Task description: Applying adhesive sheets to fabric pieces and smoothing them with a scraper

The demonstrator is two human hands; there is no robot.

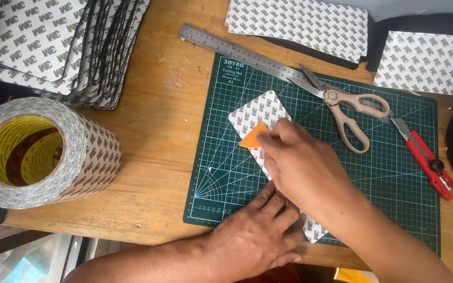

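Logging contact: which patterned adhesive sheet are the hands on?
The sheet on the green cutting mat, under both hands; the others lie untouched along the table's far edge.

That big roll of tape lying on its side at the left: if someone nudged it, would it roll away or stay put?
The big tape roll rests on its curved side on the wooden table, so a sideways nudge would probably set it rolling. It is thickly wound around a wide core, so it likely feels heavy and would not roll far. Its papery printed liner looks dry, so probably not slippery to grip.
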